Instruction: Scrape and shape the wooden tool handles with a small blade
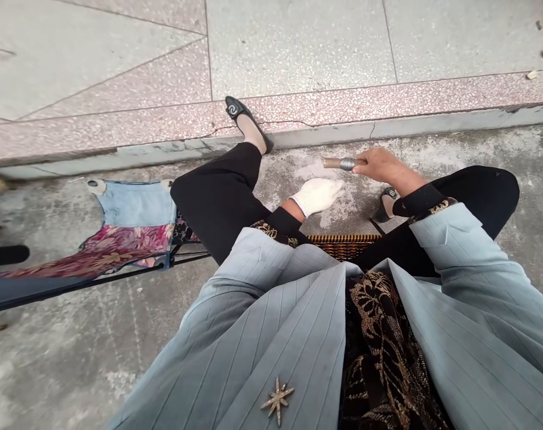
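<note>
i note my right hand (379, 166) extended forward and low over the concrete floor (499, 149), forearm angled inward from the grey sleeve (468, 251), fingers clenched around one end of a short rod (340, 163). the rod lies roughly level, its wrapped metallic middle and brownish tip pointing left, just above the pale dusty patch between my knees. my left hand (318, 194), in a white knit glove (325, 190), reaches forward below the rod, palm down, fingers released and loosely together, near the rod but apart from it; i cannot tell whether it touches the floor. a woven seat edge (343, 243) shows beneath me. a patchwork cloth (128, 227) lies to my left.
</note>
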A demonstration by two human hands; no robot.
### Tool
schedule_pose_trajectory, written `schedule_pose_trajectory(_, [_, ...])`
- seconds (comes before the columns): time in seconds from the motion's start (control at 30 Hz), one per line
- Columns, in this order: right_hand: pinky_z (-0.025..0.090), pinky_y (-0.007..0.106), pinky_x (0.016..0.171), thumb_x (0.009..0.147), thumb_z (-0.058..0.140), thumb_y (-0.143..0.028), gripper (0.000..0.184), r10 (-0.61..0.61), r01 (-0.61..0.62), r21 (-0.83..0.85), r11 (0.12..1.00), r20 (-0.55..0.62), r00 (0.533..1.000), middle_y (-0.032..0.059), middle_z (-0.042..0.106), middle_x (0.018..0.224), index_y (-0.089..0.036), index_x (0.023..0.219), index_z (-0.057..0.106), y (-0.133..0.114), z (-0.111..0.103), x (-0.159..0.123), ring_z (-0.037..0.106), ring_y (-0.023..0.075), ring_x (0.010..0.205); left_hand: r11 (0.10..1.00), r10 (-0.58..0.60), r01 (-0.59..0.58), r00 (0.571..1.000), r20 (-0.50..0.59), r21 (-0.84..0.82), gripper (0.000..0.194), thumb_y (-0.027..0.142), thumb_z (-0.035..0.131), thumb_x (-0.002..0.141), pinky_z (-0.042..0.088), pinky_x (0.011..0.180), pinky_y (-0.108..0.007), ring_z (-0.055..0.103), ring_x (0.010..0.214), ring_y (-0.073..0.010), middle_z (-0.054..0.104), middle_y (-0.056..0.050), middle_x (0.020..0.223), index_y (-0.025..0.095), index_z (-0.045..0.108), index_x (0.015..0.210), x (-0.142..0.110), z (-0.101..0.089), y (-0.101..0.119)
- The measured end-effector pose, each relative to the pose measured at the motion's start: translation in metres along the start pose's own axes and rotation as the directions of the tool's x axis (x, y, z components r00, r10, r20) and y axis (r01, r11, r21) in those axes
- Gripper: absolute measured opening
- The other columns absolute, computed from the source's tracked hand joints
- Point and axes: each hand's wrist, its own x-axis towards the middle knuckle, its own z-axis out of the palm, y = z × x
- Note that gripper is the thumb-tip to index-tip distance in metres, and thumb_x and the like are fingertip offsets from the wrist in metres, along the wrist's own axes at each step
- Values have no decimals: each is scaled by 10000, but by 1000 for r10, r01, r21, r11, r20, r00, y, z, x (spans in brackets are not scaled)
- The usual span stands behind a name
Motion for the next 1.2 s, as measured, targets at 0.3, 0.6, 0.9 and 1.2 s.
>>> schedule_pose_trajectory(0.3, [467,310,697,923,728,-380,238,-218,205,102,974,689,692,53,718,778,-159,986,792,0,-1,-10,610,161,675,995,101,-101,994,-29,-10,340,310,430,1057,485,747,-337,722,879,-239,766,-115,990,185,720,1183,10,2,-15])
schedule_pose_trajectory(0.6, [427,281,554,759,803,-706,523,-216,139,820,555,-19,976,1,596,671,-212,834,650,9,-24,-19,510,139,592,975,-38,28,998,-40,-222,403,351,379,1091,496,896,-312,702,1024,-227,763,-108,1080,141,701,1214,17,9,-22])
schedule_pose_trajectory(0.9, [489,381,712,911,744,-487,333,85,-75,236,969,-32,996,105,640,793,-158,927,701,12,6,13,616,250,800,996,11,-10,1000,16,-89,437,400,356,1100,487,828,-329,733,1004,-252,777,-109,1123,182,687,1284,11,9,-7])
schedule_pose_trajectory(1.2, [391,362,682,911,751,-226,156,-105,134,-25,991,485,868,48,593,682,-139,789,706,1,12,0,516,165,678,993,30,-36,998,-49,-113,370,345,425,1081,481,806,-296,724,951,-225,784,-84,1095,199,719,1251,11,4,-20])
